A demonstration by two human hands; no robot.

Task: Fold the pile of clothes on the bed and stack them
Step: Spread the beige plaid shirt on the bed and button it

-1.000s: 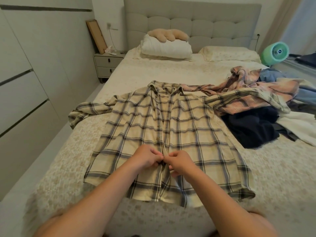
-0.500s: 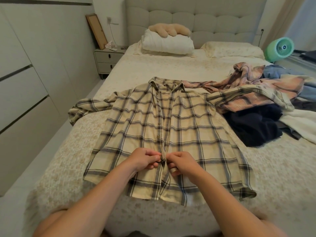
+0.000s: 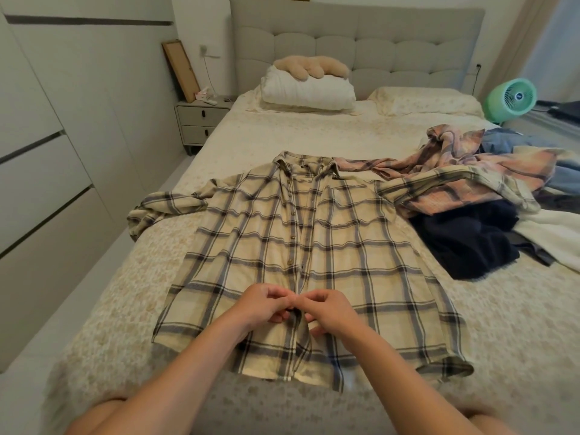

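From my seat, the cream plaid shirt (image 3: 314, 246) lay spread flat on the bed (image 3: 94, 324), front up, sleeves out. My left hand (image 3: 263, 304) pinched the left edge of the button placket low on the shirt, and my right hand (image 3: 329, 309) pinched the facing edge, fingertips nearly meeting. The cloth looked light, limp and wrinkle-prone; I judged shoulders and hem the best holds for folding. Further right, the unfolded pile (image 3: 470, 208) waited.

I'm facing my grey tufted headboard (image 3: 361, 42), white wardrobe doors (image 3: 47, 136) along my left, a two-drawer nightstand (image 3: 201, 120) at the bed's far-left corner, and a green fan (image 3: 511, 97) far right by the curtain (image 3: 514, 36).
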